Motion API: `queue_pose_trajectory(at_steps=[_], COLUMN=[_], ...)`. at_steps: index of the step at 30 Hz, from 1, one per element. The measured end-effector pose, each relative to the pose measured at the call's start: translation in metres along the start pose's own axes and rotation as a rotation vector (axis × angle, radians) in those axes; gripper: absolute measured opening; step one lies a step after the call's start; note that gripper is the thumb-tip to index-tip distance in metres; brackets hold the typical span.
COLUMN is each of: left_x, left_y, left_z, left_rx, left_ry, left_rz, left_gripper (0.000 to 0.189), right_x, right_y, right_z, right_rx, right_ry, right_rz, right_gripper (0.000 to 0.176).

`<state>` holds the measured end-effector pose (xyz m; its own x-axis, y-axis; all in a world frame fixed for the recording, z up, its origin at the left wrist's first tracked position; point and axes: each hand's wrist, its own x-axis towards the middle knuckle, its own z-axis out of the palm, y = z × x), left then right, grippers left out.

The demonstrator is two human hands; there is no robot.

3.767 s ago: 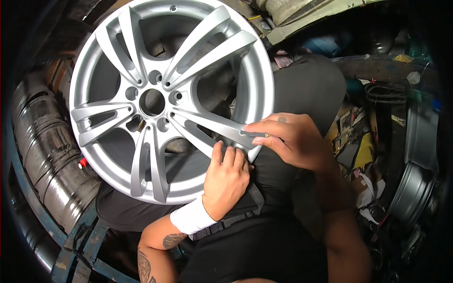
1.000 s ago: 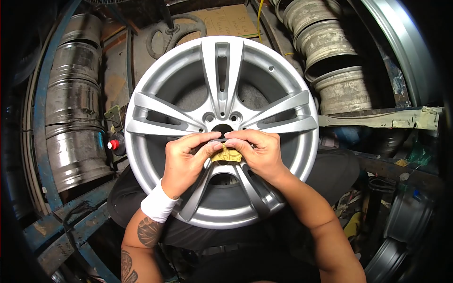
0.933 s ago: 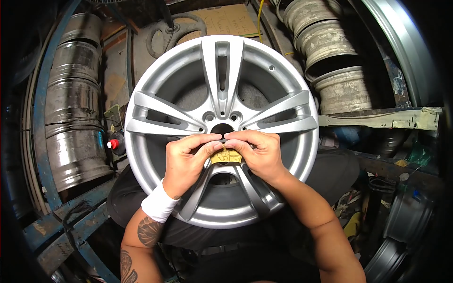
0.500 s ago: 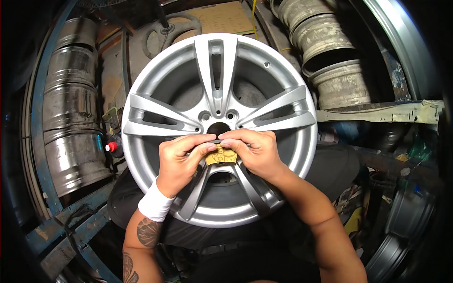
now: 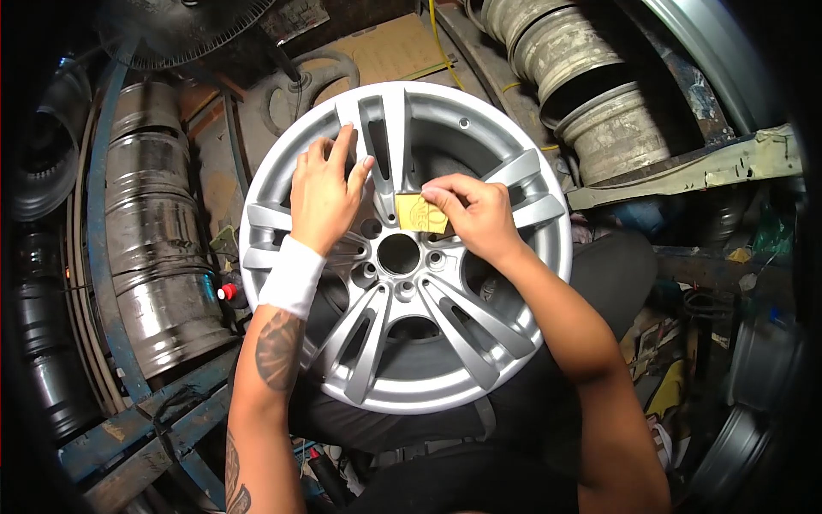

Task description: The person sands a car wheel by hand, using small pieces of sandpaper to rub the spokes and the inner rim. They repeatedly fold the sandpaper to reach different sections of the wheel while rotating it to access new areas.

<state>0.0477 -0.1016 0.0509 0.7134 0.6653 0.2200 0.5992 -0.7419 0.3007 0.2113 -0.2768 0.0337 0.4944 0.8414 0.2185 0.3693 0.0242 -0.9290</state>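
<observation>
A silver alloy wheel (image 5: 471, 361) with paired spokes rests across my lap, its face toward me. My right hand (image 5: 481, 214) pinches a folded piece of yellow sandpaper (image 5: 421, 214) between thumb and fingers, just above the round centre bore. Dark printed lettering shows on its backing. On the left, my left hand (image 5: 330, 188) holds nothing. Its fingers are spread, the fingertips right at an upper spoke. A white band (image 5: 294, 276) wraps that wrist.
Dull metal barrels of wheels (image 5: 158, 244) are stacked on the left behind a blue frame bar (image 5: 100, 223). More worn wheels (image 5: 612, 133) lie at upper right by a pale rail (image 5: 685, 170). A steering wheel (image 5: 330, 68) and a fan (image 5: 184, 30) stand at the back.
Both hands held the yellow sandpaper at the wheel's centre. My left hand has let go and moved up and left; my right hand has carried the sandpaper up. The view has shifted.
</observation>
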Motion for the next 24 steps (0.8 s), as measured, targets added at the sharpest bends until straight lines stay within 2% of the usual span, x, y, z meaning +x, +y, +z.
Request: queue_pose_trajectory(at_steps=[3, 6, 7, 8, 10, 12, 15, 17, 18, 19, 20, 21, 23, 24], left_x=[0.011, 0.005, 0.003, 0.002, 0.001, -0.008, -0.028, -0.04, -0.045, -0.051, -0.058, -0.071, -0.095, -0.109], left_y=[-0.002, 0.001, -0.001, -0.004, -0.002, -0.002, 0.008, 0.007, 0.008, 0.014, 0.024, 0.044, 0.069, 0.085], left_z=[0.017, 0.031, 0.035, 0.038, 0.031, 0.035, 0.018, 0.022, 0.036, 0.032, 0.032, 0.028, 0.027, 0.024], left_rx=[0.15, 0.043, 0.059, 0.04, 0.045, 0.032, -0.187, -0.218, -0.318, -0.443, -0.355, -0.428, -0.852, -0.923], left_ry=[-0.001, -0.032, 0.056, 0.005, -0.041, -0.03, -0.02, 0.045, 0.238, 0.385, 0.406, 0.617, 0.496, 0.491], left_rz=[-0.022, -0.152, -0.117, -0.161, -0.188, -0.2, -0.28, -0.271, -0.251, -0.214, -0.135, -0.168, -0.204, -0.258], left_gripper=[0.063, 0.068, 0.073, 0.074, 0.074, 0.076, 0.078, 0.075, 0.068, 0.05, 0.036, 0.035, 0.039, 0.04], right_x=[0.008, 0.009, 0.011, 0.01, 0.01, 0.01, 0.01, 0.013, 0.014, 0.017, 0.017, 0.016, 0.0, -0.005], right_y=[0.009, 0.015, 0.017, 0.018, 0.01, 0.021, 0.028, 0.045, 0.043, 0.058, 0.061, 0.062, 0.067, 0.07], right_z=[0.002, 0.009, 0.012, 0.015, 0.016, 0.022, 0.021, 0.018, 0.017, 0.011, 0.008, 0.002, -0.006, -0.006], right_rx=[0.002, -0.063, -0.058, -0.056, -0.024, -0.018, -0.017, -0.015, -0.047, -0.089, -0.042, 0.0, 0.157, 0.276], right_ry=[0.022, 0.01, 0.034, 0.055, 0.059, 0.087, 0.074, 0.026, 0.013, -0.025, -0.076, -0.131, -0.135, -0.101], right_rz=[0.014, 0.002, -0.016, -0.034, 0.074, 0.076, 0.04, -0.034, -0.005, -0.086, -0.072, -0.07, -0.04, -0.015], right_gripper=[0.02, 0.02, 0.02, 0.021, 0.021, 0.02, 0.018, 0.021, 0.02, 0.019, 0.018, 0.019, 0.021, 0.021])
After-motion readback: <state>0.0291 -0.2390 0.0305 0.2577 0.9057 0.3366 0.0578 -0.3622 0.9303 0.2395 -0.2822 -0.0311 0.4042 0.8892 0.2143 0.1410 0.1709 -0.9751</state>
